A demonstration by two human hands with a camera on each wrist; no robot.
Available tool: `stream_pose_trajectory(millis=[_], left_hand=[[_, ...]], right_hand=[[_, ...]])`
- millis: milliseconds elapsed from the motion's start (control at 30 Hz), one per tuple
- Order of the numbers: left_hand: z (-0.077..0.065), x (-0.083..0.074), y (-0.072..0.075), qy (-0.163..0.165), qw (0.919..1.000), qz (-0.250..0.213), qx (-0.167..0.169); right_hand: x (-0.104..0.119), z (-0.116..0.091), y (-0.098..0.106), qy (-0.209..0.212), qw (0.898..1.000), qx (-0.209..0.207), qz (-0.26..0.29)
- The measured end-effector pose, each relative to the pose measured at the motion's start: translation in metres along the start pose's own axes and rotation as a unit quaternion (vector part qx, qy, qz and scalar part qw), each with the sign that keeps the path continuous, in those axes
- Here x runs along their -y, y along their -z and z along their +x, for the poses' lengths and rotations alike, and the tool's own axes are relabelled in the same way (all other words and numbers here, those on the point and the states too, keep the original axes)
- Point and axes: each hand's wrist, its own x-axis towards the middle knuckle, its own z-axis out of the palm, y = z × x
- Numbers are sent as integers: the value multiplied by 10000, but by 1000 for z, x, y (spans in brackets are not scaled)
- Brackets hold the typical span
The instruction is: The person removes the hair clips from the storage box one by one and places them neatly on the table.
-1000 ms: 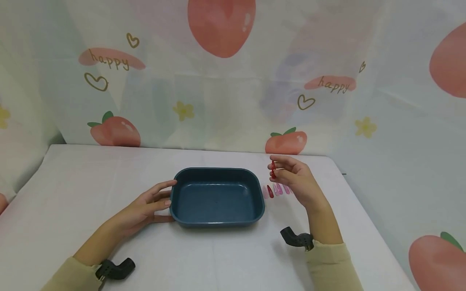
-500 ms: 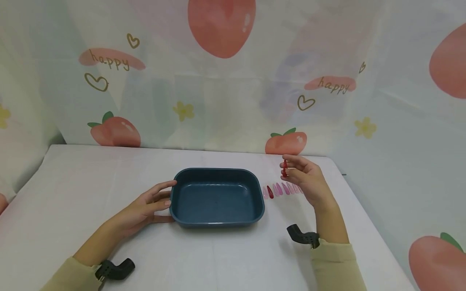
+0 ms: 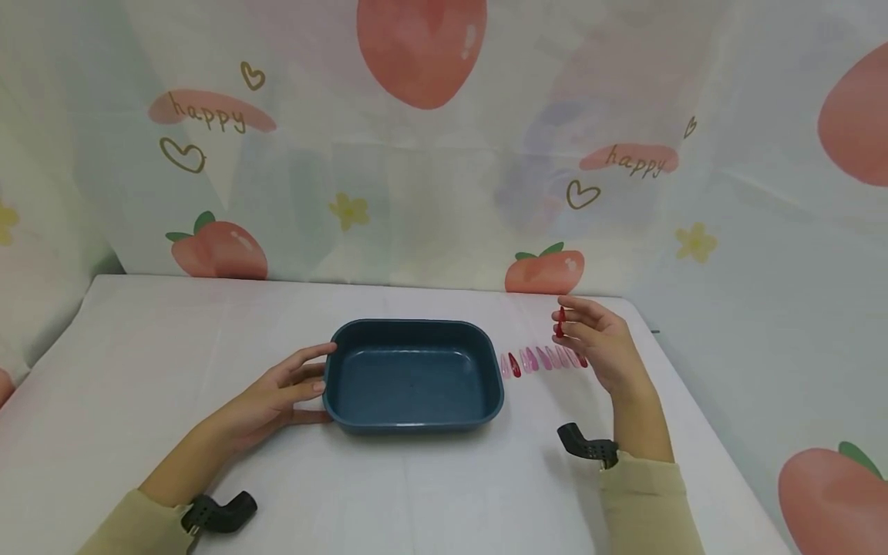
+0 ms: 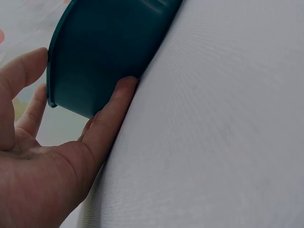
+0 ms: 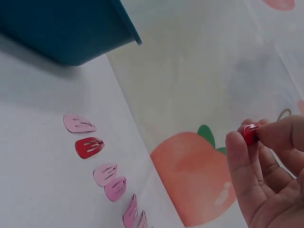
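A dark teal rectangular basin (image 3: 414, 426) sits mid-table. My left hand (image 3: 267, 405) touches its left side with extended fingers; in the left wrist view, some fingertips meet the rim and another finger (image 4: 111, 114) lies low along the wall. My right hand (image 3: 602, 347) is raised right of the basin, pinching a red snap hair clip (image 5: 250, 134) between thumb and fingers. Below that hand runs a row of snap hair clips on the cloth, mostly pink ones (image 5: 115, 189) with a red clip (image 5: 89, 147) near the basin. Another red clip (image 3: 583, 360) shows at the row's right end, partly behind the hand.
A white cloth (image 3: 409, 493) covers the table, whose far edge meets a printed fabric backdrop (image 3: 430, 216). Black wrist cameras (image 3: 220, 514) stick out from both sleeves. The table's right edge lies beyond the right forearm.
My right hand has moved to the right along the row with the red hair clip, uncovering more clips. The left hand and basin have stayed put.
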Motion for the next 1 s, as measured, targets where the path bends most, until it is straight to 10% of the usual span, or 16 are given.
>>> stream_pose_trajectory(millis=[533, 1000], left_hand=[[1, 0, 0, 14, 10000, 0, -21], [0, -1, -2, -23, 10000, 7, -19]], right_hand=[[-28, 4, 33, -549, 9968, -558, -131], [-63, 8, 50, -1374, 9686, -1196, -1694]])
